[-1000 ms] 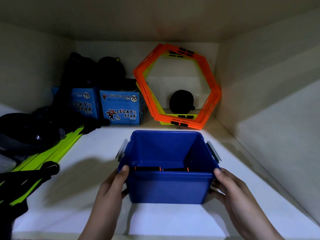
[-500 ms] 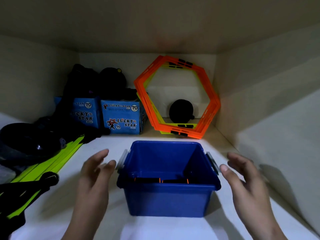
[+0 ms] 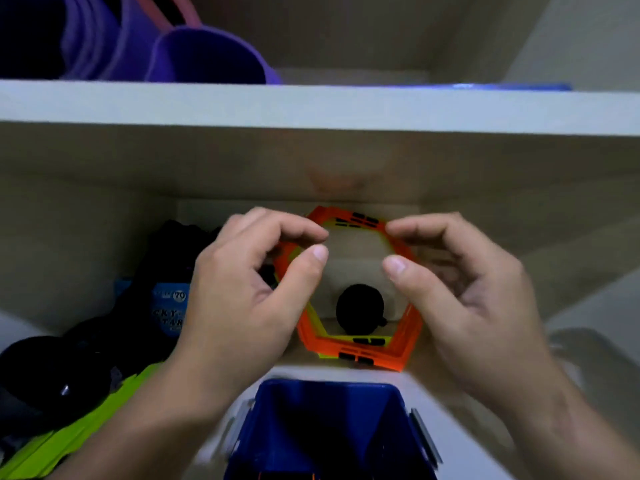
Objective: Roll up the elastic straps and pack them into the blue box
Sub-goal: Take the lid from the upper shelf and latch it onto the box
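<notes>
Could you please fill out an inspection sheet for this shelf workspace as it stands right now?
Surface: white shelf inside a cupboard, with another shelf board above.
Job's things: blue box open at the bottom edge, dark items with orange marks just visible inside.
Clutter: orange hexagon frames leaning at the back, a black round object behind them, blue cartons, black gear and lime-green strips on the left.
Grippers: left hand and right hand raised above the box, fingers curled, holding nothing.
Cables: nothing seen.
Surroundings: purple rolled mats on the upper shelf; dim light.
</notes>
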The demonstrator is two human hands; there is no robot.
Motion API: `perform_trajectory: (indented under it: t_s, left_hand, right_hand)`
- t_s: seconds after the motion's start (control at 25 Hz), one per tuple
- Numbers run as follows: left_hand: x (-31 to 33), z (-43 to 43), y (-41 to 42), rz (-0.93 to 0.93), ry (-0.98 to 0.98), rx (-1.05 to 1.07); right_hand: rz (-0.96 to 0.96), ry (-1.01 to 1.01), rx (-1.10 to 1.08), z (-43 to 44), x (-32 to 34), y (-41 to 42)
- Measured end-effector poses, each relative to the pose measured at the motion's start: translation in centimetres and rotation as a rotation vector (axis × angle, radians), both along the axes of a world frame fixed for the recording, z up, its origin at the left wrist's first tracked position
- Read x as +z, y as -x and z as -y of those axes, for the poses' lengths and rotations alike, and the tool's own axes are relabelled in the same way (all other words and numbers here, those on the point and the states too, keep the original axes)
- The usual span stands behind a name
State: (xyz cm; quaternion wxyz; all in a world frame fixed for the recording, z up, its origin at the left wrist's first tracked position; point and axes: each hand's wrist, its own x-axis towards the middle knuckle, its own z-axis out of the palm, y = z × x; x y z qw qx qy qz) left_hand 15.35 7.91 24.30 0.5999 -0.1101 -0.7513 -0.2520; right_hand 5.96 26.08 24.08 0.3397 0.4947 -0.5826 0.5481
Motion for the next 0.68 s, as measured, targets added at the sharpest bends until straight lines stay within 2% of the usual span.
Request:
perform_trajectory:
  t_s: [0.16,0.24,0.32,0.4,0.56,0.68]
  left_hand:
    - [4.4,-0.8,-0.9,-0.282,0.311,0.271]
    - [6.6,-1.0,-1.4,-0.363,0.354,0.377]
    - [8.7,-0.8,-1.7,-0.357,0.375,0.468]
    - [10.6,-0.4,-1.7,-0.236,0.403,0.553]
    - [13.3,-0.2,-1.5,0.165,0.391,0.761]
    - [14.0,-0.5,-1.6,0.242,0.397,0.813]
  right_hand:
    - [-0.51,0.071,-0.383,-2.2,4.5,-0.4]
    - [-0.659,0.12,-0.524,-3.5,6.6,-0.7]
    - [-0.71,0.145,-0.631,-4.5,8.5,-0.7]
    - [-0.615,0.07,-0.693,-5.1,10.4,-0.4]
    - [-0.2,-0.248,-0.93,-5.2,13.4,0.5]
    - [-0.035,-0.373,-1.025,-6.4,14.4,0.6]
